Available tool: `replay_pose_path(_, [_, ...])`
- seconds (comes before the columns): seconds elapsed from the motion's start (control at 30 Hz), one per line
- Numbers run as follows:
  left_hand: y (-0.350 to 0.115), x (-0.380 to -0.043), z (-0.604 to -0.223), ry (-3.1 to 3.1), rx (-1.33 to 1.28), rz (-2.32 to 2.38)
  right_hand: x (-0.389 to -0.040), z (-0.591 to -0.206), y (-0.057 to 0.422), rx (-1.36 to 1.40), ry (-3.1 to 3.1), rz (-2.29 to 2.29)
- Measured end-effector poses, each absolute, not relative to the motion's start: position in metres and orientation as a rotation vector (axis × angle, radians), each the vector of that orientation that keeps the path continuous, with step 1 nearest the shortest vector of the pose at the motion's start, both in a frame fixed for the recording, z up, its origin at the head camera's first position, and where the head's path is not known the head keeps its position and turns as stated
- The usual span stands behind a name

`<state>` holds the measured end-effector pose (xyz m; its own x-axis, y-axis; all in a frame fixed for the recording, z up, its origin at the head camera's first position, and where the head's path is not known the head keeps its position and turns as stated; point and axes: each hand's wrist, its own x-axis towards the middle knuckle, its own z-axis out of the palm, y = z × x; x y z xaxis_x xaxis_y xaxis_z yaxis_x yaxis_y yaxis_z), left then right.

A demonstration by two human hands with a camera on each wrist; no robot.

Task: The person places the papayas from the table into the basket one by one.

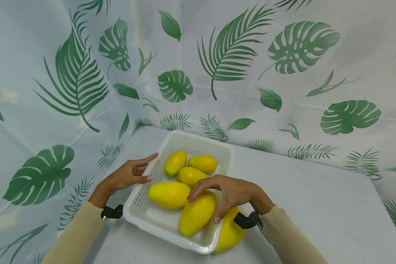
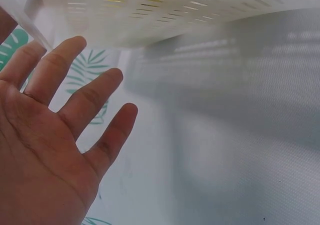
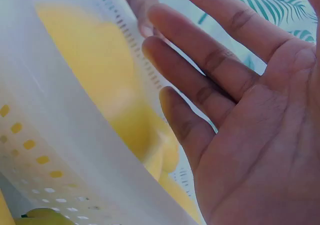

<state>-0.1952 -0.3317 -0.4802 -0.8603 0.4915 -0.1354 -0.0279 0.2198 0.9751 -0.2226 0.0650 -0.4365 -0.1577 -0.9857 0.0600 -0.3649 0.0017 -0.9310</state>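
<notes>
A white perforated plastic basket (image 1: 161,232) stands tilted to my view and holds several yellow mangoes. My left hand (image 1: 126,178) is at its left rim, thumb and fingers apart. In the left wrist view those fingers spread just below the slotted basket wall (image 2: 165,12). Over the basket's right side hovers my right hand (image 1: 232,192), its fingertips close above a large mango (image 1: 198,214). The right wrist view shows its fingers extended beside the basket rim, with no fruit in the palm (image 3: 255,135). Another mango (image 1: 229,236) lies outside the basket, partly behind my right wrist.
The basket rests on a white-covered table (image 1: 303,205). A white curtain (image 1: 237,110) with green leaf prints rises behind and to the left. Black camera straps (image 1: 248,220) sit on both wrists. Inside the basket, smaller mangoes (image 1: 202,163) lie toward the far end.
</notes>
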Motion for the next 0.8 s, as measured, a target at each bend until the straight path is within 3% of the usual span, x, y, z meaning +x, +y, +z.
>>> replay_pose_path(0.8, [-0.329, -0.193, -0.477, 2.121, 0.386, 1.653, -0.196, -0.420, 0.114, -1.434, 1.730, -1.443])
